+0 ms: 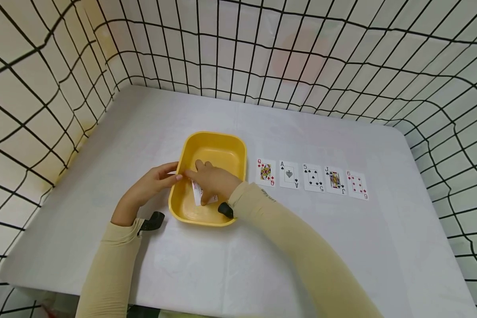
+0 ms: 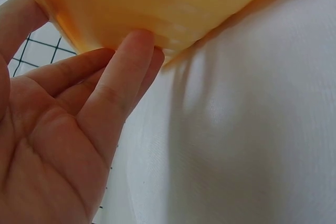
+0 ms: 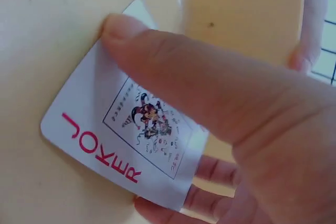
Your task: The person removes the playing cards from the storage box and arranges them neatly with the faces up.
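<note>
A yellow plastic tray (image 1: 213,220) with raised walls stands on the white-covered table. At its left wall, my left hand (image 1: 153,185) holds the rim, with fingertips (image 2: 137,40) against the outer side in the left wrist view. Reaching into the tray from the right, my right hand (image 1: 216,180) grips a playing card. In the right wrist view this joker card (image 3: 94,124) shows red lettering and a small jester picture. The right thumb (image 3: 152,51) lies across its face while the other fingers are behind it, partly hidden.
Five separate face-up cards lie in a row right of the tray: a queen (image 1: 265,172), an ace (image 1: 289,175), a five (image 1: 313,178), a jack (image 1: 335,180) and a six (image 1: 357,184). Black wire mesh (image 1: 238,53) borders the table's back and sides.
</note>
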{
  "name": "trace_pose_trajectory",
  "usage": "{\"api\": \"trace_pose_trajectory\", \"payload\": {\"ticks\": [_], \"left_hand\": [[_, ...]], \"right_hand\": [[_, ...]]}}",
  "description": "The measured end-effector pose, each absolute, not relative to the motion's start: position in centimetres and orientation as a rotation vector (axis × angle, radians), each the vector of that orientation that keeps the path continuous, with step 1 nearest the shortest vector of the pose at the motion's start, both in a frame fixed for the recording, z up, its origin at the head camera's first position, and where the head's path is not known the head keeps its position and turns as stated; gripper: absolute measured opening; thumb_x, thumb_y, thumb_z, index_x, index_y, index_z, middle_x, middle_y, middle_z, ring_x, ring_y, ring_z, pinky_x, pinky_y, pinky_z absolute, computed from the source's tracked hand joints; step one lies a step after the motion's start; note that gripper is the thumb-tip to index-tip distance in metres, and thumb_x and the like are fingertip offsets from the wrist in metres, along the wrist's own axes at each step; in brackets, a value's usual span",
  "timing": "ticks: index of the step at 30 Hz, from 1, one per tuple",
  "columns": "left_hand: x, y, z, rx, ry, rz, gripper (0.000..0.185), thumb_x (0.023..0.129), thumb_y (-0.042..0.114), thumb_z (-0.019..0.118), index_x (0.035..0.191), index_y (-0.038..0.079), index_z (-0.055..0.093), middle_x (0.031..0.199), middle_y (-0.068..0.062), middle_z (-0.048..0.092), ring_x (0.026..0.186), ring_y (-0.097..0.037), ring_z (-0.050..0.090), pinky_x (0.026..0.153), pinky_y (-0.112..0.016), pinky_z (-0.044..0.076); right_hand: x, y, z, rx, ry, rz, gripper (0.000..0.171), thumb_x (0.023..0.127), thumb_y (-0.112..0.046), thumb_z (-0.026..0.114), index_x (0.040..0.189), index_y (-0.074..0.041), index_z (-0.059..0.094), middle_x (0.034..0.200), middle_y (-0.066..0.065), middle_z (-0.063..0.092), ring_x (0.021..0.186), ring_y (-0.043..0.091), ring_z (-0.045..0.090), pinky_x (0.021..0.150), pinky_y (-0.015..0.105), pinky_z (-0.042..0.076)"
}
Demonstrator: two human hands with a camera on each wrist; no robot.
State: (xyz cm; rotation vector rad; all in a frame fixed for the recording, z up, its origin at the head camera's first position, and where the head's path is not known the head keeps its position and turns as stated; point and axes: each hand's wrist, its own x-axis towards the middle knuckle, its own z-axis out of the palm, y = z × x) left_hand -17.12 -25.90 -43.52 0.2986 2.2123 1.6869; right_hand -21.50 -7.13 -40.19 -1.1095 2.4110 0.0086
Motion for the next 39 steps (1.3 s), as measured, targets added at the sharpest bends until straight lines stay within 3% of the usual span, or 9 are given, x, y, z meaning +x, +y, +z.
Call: {"api": "trace_pose_trajectory", "payload": {"ticks": [4, 17, 23, 32, 39], "left_hand": [[-17.2, -25.9, -43.6, 0.291, 2.211, 1.685, 0.056, 0.091, 0.026, 0.053, 0.137, 0.001, 0.033, 0.134, -0.017, 0.041, 0.118, -0.032, 0.041, 0.099, -0.049, 0.028], [-17.1, -25.7, -43.5, 0.281, 2.216, 1.669, 0.056, 0.091, 0.026, 0.053, 0.137, 0.002, 0.033, 0.135, -0.016, 0.04, 0.118, -0.031, 0.041, 0.099, -0.049, 0.028], [-17.0, -25.8, -43.4, 0.261, 2.214, 1.654, 0.056, 0.092, 0.025, 0.052, 0.138, 0.002, 0.031, 0.136, -0.016, 0.038, 0.12, -0.031, 0.04, 0.1, -0.05, 0.025], [-17.1, -26.0, -43.2, 0.277, 2.236, 1.64, 0.058, 0.091, 0.028, 0.053, 0.138, 0.002, 0.032, 0.135, -0.017, 0.04, 0.119, -0.031, 0.04, 0.1, -0.05, 0.026], [-17.1, -25.8, -43.1, 0.282, 2.226, 1.647, 0.057, 0.091, 0.026, 0.053, 0.138, 0.001, 0.032, 0.134, -0.017, 0.04, 0.118, -0.031, 0.04, 0.1, -0.051, 0.025]], "right_hand": [[-21.7, -7.0, -40.3, -1.109, 2.406, 0.016, 0.067, 0.063, -0.037, 0.081, 0.117, -0.025, 0.043, 0.107, 0.001, 0.033, 0.092, 0.017, 0.033, 0.071, 0.024, 0.041], [-22.0, -6.4, -39.3, -1.085, 2.424, -0.082, 0.085, 0.061, -0.04, 0.08, 0.125, -0.011, 0.032, 0.108, 0.0, 0.043, 0.095, 0.016, 0.039, 0.081, 0.024, 0.039], [-22.6, -4.8, -36.5, -1.135, 2.421, -0.176, 0.097, 0.065, -0.037, 0.079, 0.139, -0.006, 0.024, 0.124, 0.007, 0.034, 0.1, 0.014, 0.039, 0.087, 0.022, 0.037], [-23.7, 1.5, -32.7, -1.126, 2.536, -0.296, 0.097, 0.067, -0.035, 0.078, 0.141, -0.008, 0.021, 0.136, 0.009, 0.026, 0.112, 0.018, 0.034, 0.093, 0.026, 0.035], [-24.9, 9.7, -33.3, -1.038, 2.682, -0.182, 0.098, 0.063, -0.033, 0.081, 0.139, -0.006, 0.026, 0.14, 0.011, 0.029, 0.126, 0.029, 0.025, 0.104, 0.039, 0.022]]}}
